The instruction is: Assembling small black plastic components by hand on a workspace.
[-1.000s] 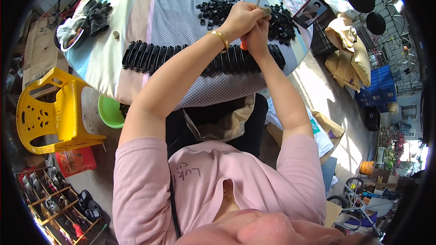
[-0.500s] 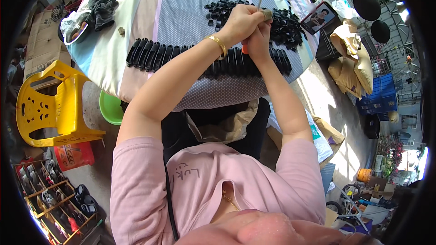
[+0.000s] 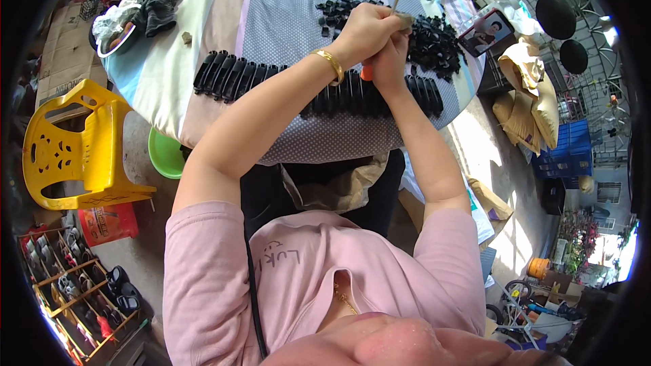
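Two hands met above the counter (image 3: 203,20): to their left a row of black parts (image 3: 237,76) lay along the cloth. The left hand (image 3: 366,30) was clenched around a thin metal tool (image 3: 395,1), touching the right hand (image 3: 390,61), which gripped an orange handle (image 3: 367,73); loose black pieces (image 3: 437,41) lay just beyond.
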Demonstrator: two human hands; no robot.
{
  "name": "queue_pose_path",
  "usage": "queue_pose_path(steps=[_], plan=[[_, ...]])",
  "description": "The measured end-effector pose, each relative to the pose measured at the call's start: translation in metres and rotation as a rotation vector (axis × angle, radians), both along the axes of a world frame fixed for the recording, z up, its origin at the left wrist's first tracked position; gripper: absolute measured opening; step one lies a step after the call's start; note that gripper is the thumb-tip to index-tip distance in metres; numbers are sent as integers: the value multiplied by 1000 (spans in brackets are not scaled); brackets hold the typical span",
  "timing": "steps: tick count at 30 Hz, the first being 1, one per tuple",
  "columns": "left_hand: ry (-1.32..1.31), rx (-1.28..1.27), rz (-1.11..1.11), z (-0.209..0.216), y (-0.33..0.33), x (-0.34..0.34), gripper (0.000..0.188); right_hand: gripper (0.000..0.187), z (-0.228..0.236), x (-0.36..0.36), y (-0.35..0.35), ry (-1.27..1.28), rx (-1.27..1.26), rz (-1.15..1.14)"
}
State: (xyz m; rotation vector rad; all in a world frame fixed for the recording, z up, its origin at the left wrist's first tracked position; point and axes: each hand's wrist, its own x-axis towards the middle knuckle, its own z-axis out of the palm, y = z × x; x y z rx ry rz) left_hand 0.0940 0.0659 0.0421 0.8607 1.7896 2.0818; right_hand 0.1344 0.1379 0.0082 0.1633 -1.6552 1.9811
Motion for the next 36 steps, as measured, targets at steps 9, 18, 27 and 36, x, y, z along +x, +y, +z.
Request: queue_pose_path(steps=[9, 18, 27, 36], plan=[[-29, 19, 36, 1, -24, -6, 29, 29, 8, -3, -20, -31, 86, 18], [-65, -39, 43, 0, -25, -7, 27, 28, 2, -10, -15, -35, 64, 107], [-38, 73, 76, -9, -32, -20, 26, 31, -2, -21, -29, -36, 43, 134], [-92, 100, 90, -4, -44, -18, 25, 28, 10, -15, -37, -84, 89, 153]])
